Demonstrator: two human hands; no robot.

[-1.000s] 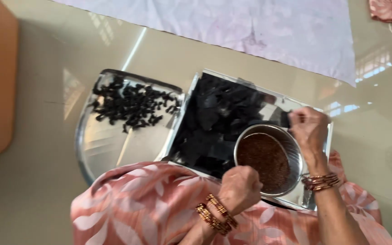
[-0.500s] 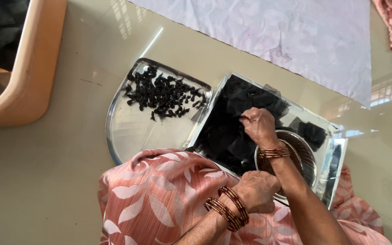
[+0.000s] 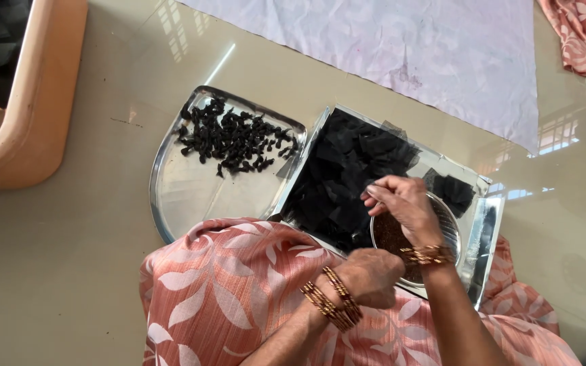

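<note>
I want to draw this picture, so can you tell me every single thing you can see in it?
Round steel plate: one, silver, left on the floor.
Small rolled pieces: many, black, piled on the round plate.
Square steel tray: one, silver, right of the plate.
Flat square pieces: many, black, heaped in the tray.
Small steel bowl: one, holding brown powder, in the tray.
Sheet: one, pale lilac, top.
Tub: one, peach, far left.
Patterned cloth: pink, over the lap.
Left hand: closed, bangled.
Right hand: above the bowl, fingers pinched.
</note>
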